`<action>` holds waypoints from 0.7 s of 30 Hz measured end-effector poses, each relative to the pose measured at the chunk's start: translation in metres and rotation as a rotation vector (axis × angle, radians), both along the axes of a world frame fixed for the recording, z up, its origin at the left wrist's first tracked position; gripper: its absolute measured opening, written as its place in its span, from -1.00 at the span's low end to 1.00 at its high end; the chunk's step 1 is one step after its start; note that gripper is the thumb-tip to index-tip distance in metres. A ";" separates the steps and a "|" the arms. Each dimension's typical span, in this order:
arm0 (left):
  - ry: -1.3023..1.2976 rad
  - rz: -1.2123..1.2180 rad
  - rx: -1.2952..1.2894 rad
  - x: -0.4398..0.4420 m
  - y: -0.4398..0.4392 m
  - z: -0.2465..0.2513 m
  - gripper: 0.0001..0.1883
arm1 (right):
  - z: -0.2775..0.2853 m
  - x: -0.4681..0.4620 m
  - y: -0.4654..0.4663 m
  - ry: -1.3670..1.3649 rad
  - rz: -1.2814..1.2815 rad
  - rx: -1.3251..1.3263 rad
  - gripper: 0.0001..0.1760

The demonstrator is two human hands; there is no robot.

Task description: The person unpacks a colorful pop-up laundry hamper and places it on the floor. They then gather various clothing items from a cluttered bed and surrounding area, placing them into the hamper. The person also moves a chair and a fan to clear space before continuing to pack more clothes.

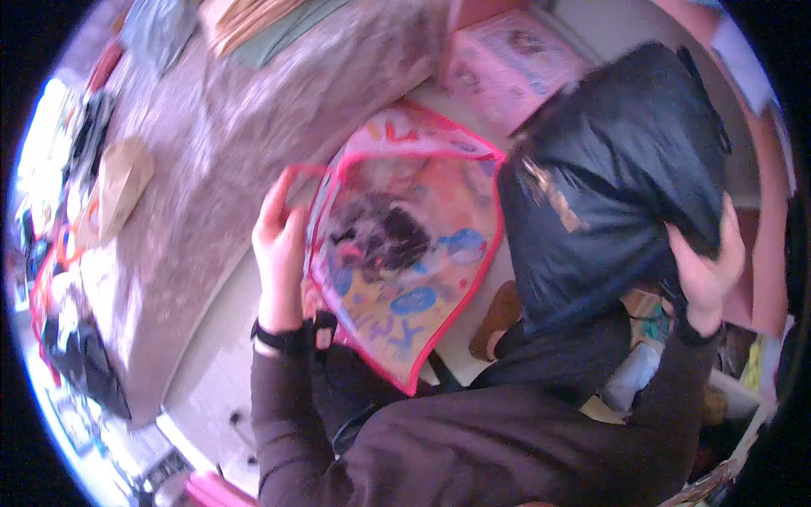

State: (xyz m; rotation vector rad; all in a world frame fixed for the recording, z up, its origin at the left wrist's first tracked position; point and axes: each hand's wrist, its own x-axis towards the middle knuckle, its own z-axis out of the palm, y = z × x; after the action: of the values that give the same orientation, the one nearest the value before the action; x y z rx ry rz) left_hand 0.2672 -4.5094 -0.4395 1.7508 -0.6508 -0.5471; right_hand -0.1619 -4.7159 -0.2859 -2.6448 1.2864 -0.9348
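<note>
A colourful zip-style bag (418, 304) with bright pink piping stands open in front of me. A dark, crumpled bundle (386, 231) lies inside it, too blurred to name. My left hand (282, 253) pinches a pink loop or strap at the bag's left edge. My right hand (709, 272) grips the lower right side of a large black plastic bag (608, 190), thumb on the near face. A strip of shiny brown tape (557, 193) sticks to the black bag. Its left side meets the pink-edged bag's rim.
Beyond stands a pink printed box (507, 70). A bed or couch with a greyish-pink cover (209, 165) runs along the left, carrying a brown paper bag (125, 184) and folded cloths (266, 28). Below the bags shows a brown slipper (497, 320); a bin of items (735, 393) stands at right.
</note>
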 end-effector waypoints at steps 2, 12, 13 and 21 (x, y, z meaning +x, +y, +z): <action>0.028 0.070 -0.090 0.016 0.008 0.000 -0.48 | 0.002 0.006 0.025 -0.101 0.103 0.219 -0.32; -0.838 -0.103 0.195 0.030 0.028 -0.012 -0.28 | -0.051 0.104 0.070 0.244 0.927 0.243 -0.58; -0.905 -0.133 0.257 0.027 0.031 -0.012 -0.27 | -0.054 0.104 0.069 0.332 1.035 0.153 -0.66; -1.046 -0.202 0.528 0.021 0.029 -0.026 -0.42 | -0.090 0.032 0.068 0.545 0.685 -0.117 -0.86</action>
State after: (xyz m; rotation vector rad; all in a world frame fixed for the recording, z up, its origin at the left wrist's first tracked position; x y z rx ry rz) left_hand 0.2880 -4.4802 -0.4655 2.4624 -1.5146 0.1512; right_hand -0.1300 -4.6475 -0.3758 -3.1904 0.2663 -0.1994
